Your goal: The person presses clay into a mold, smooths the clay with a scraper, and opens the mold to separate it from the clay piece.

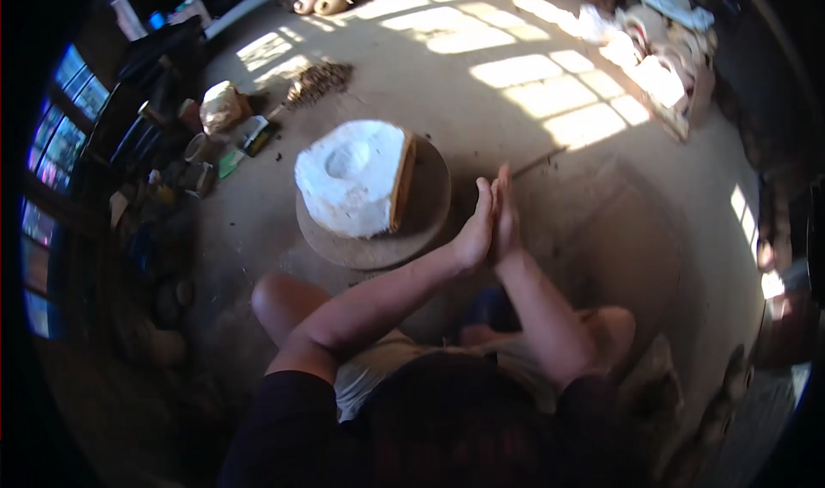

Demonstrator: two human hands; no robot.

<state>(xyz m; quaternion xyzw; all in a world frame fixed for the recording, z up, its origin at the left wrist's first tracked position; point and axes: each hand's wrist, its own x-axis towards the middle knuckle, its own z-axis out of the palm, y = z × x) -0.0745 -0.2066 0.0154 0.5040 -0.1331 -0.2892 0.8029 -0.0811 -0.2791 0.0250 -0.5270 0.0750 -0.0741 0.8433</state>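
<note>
My left hand [475, 230] and my right hand [505, 217] are raised in front of me with palms pressed together. Their fingers are stretched out, pointing away from me. Whether anything lies between the palms is hidden. To the left of both hands stands a thick white block [339, 200], like a plaster mould, with a round hollow in its top and a brownish cut side facing right. It rests on a round turntable [361, 254] on the floor. Neither hand touches the block.
A heap of small brown pieces [322, 82] lies beyond the block. At left are a plastic-wrapped lump [222, 106], a green piece [229, 163] and containers. Clay pots [331, 3] line the far edge. Wrapped bundles [657, 58] lie at upper right. Sunlight patches the floor.
</note>
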